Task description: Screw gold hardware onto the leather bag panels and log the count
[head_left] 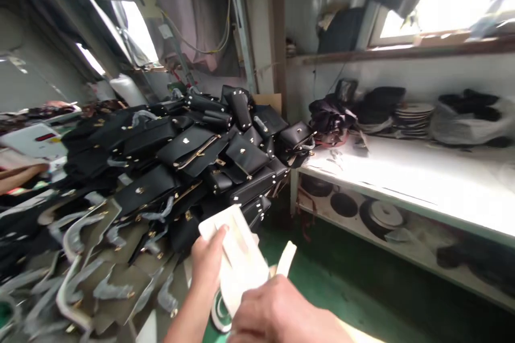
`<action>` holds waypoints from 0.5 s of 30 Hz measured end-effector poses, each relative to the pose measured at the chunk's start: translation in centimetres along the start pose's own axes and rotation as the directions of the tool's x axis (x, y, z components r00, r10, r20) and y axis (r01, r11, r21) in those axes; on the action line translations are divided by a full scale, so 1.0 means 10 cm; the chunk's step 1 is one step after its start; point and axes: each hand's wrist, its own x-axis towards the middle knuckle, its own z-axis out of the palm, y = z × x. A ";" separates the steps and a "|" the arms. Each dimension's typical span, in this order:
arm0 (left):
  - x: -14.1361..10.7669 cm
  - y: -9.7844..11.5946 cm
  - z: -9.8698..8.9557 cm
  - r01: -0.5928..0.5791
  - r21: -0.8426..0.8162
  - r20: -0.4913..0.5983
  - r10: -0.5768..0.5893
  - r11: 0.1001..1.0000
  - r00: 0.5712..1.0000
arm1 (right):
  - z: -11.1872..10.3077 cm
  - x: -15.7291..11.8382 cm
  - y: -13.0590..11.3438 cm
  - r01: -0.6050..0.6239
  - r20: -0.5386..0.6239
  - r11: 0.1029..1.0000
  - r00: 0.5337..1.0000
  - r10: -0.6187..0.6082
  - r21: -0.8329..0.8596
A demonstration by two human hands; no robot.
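My left hand (208, 260) is closed on the edge of a cream, leather-like bag piece (243, 238), with the thumb lying on its upper face. At the piece's lower end my right hand (271, 308) is curled shut, knuckles up, and its fingertips are hidden. A short cream strip (286, 258) sticks up just beyond the right knuckles; whether it is joined to the piece I cannot tell. Below the piece and beside my left wrist shows part of a white ring-shaped roll (220, 315).
A big heap of black handbags (193, 150) lies ahead and left. Nearer are olive-grey bag pieces (116, 278) with plastic-wrapped handles. To the right stands a white shelf table (426, 171) holding dark bundles and stacked discs (413, 119). Another person's arm (22, 177) shows at far left.
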 end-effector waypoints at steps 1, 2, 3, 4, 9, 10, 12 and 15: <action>0.01 0.00 -0.03 0.023 -0.098 0.036 -0.019 0.995 0.999 | -0.01 -0.03 0.05 -0.014 -0.066 0.996 0.998 0.020 0.087; 0.00 0.01 -0.05 0.033 -0.166 0.088 -0.019 0.986 0.996 | -0.02 -0.04 0.14 -0.053 -0.166 0.981 0.982 0.085 0.185; -0.02 0.01 -0.07 0.043 -0.227 0.126 -0.014 0.973 0.992 | -0.02 -0.03 0.26 -0.107 -0.270 0.967 0.948 0.170 0.233; -0.03 0.00 -0.08 0.053 -0.283 0.150 -0.010 0.958 0.989 | -0.01 -0.01 0.39 -0.162 -0.298 0.955 0.925 0.234 0.248; -0.12 -0.11 -0.09 0.089 -0.377 0.168 -0.026 0.922 0.985 | 0.17 0.07 0.76 -0.410 -0.011 0.824 0.893 0.450 0.392; -0.15 -0.14 -0.11 0.085 -0.359 0.167 -0.026 0.929 0.986 | 0.21 0.08 0.75 -0.437 -0.008 0.805 0.877 0.480 0.402; -0.23 -0.22 -0.21 0.080 -0.295 0.177 -0.028 0.952 0.984 | 0.28 0.10 0.68 -0.444 -0.070 0.794 0.855 0.514 0.415; -0.46 -0.37 -0.39 0.153 -0.232 0.237 -0.097 0.961 0.967 | 0.36 0.17 0.59 -0.411 -0.138 0.801 0.849 0.510 0.435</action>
